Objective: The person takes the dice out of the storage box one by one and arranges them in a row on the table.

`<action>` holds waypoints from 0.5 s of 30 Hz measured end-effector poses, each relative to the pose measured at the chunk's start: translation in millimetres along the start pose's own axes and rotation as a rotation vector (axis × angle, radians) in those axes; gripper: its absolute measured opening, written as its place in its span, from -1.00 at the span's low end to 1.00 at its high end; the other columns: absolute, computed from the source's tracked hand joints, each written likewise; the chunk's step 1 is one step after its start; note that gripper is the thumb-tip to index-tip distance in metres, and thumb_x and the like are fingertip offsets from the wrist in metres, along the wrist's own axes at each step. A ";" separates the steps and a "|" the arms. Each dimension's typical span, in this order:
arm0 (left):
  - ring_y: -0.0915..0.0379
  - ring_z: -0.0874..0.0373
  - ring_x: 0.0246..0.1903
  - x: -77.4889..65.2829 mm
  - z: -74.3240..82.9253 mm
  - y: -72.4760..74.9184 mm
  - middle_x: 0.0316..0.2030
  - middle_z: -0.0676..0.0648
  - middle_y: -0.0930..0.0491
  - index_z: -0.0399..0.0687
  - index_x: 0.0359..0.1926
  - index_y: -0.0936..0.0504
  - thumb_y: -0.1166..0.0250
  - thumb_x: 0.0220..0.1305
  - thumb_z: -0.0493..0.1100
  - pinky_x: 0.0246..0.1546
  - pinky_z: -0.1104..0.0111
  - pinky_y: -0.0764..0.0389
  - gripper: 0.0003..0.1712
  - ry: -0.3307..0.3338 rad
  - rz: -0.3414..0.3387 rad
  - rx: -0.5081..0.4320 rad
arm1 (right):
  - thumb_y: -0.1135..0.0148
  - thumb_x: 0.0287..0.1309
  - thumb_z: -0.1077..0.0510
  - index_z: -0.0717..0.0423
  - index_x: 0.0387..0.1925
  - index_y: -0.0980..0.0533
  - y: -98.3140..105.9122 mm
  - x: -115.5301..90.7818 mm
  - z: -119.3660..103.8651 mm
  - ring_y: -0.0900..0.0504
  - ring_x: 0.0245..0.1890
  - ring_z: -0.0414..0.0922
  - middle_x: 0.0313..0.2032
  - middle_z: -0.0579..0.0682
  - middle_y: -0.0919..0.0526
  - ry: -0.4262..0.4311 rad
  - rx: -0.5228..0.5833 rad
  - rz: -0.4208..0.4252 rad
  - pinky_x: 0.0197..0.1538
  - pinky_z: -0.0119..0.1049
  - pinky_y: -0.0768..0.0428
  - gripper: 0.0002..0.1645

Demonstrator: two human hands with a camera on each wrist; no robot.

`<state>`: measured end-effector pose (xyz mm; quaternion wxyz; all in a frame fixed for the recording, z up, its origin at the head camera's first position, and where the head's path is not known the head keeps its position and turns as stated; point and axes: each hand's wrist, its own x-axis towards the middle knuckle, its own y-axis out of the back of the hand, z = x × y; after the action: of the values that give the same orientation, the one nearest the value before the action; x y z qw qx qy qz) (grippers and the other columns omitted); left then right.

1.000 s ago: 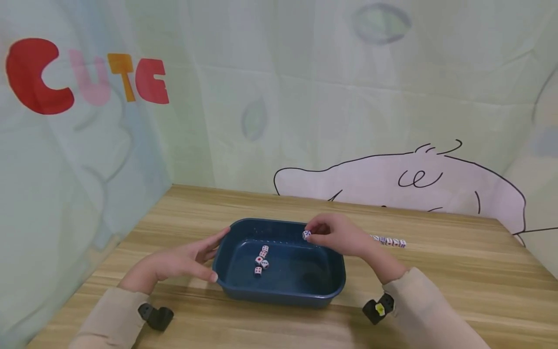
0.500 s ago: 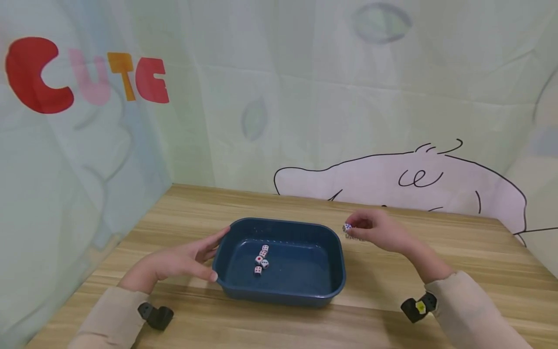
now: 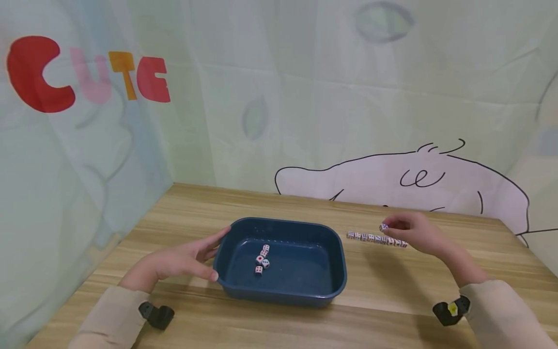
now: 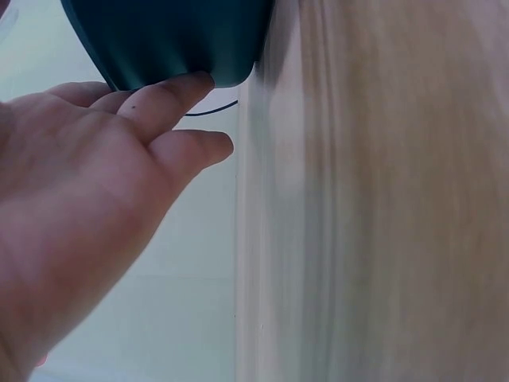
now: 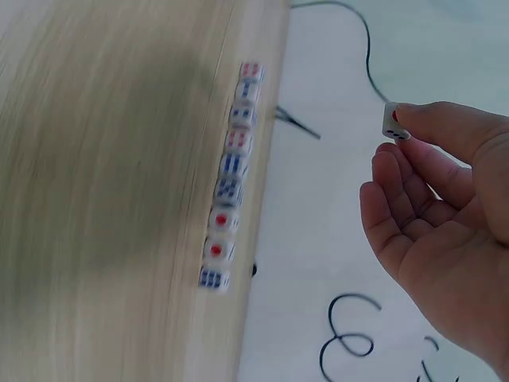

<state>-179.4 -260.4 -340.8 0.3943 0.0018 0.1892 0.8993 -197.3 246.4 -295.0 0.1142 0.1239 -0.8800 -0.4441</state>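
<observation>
Between thumb and fingertips my right hand (image 3: 416, 233) pinches one white die (image 3: 383, 227). The right wrist view shows that die (image 5: 394, 122) raised off the table, with red and blue pips. Below it on the table runs a straight row of dice (image 3: 370, 238), set side by side; the hand overlaps its right end in the head view. My left hand (image 3: 185, 259) rests with extended fingers against the left end of a dark blue rectangular tub (image 3: 279, 298). In the left wrist view its fingers (image 4: 171, 99) touch the tub's outer wall. Several dice (image 3: 259, 260) lie clustered inside the tub, left of its middle.
A wood-grain table (image 3: 305, 327) carries everything. Behind it hangs a pale printed cloth (image 3: 314, 106) with a cartoon outline, and another cloth wall with coloured letters (image 3: 41, 72) stands on the left.
My right hand has moved right with the die, from over the tub to above the right part of the dice row, uncovering most of the row. The left hand and tub have stayed put.
</observation>
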 end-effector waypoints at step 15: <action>0.21 -0.44 0.40 0.8 0.1 0.0 0.48 -0.38 0.29 -0.15 0.51 0.39 -0.36 0.17 -0.18 0.29 -0.05 -0.07 0.22 -0.014 -0.015 -0.003 | -0.22 0.26 0.07 0.33 -0.11 -0.58 12.5 -12.5 53.5 -0.56 -0.21 -0.09 -0.22 0.08 -0.65 -0.116 -0.102 0.030 -0.22 -0.21 -0.53 -0.63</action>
<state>-179.9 -259.8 -340.9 0.4025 0.0062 0.1851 0.8965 -203.7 297.9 -317.1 0.0760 0.0789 -0.8630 -0.4932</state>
